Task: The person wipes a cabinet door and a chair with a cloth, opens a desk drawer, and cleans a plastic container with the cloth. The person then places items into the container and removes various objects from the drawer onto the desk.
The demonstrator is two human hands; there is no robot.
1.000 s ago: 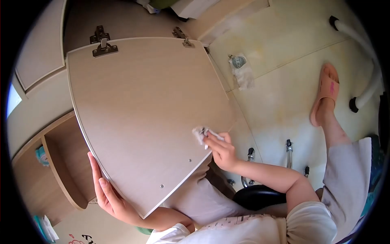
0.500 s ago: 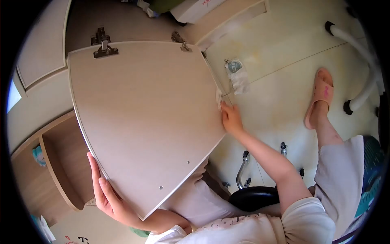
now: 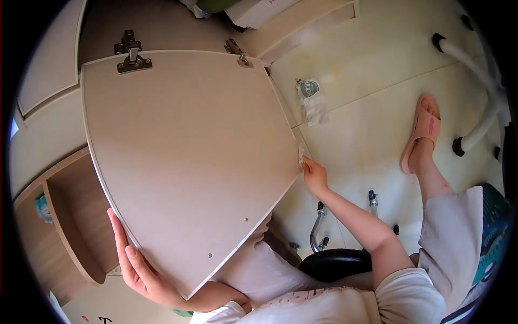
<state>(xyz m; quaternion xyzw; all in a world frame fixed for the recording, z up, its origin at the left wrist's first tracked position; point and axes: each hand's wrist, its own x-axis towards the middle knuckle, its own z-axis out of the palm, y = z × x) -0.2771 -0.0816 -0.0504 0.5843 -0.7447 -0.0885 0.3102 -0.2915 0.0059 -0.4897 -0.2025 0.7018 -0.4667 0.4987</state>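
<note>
A pale cabinet door [image 3: 183, 146] stands swung open in the head view, its inner face up toward me. Two metal hinges [image 3: 133, 60] join its far edge to the cabinet. My left hand [image 3: 143, 272] holds the door by its left edge near the close corner, thumb and fingertips showing beside the rim. At the opposite edge, my right hand [image 3: 314, 177] is closed around a thin white wipe [image 3: 301, 154], which touches the door's rim. Two small screws [image 3: 210, 255] sit in the door near its closest edge.
On the floor at right lies a white wipes packet [image 3: 311, 100]. White chair legs [image 3: 477, 121] and my slippered foot [image 3: 423, 129] are farther right. A black stool seat [image 3: 334, 264] with chrome legs stands close by. Wooden shelves [image 3: 75, 216] are at left.
My right hand has slid the wipe along the door's right edge toward the near corner. The door and my left hand appear slightly farther left in view.
</note>
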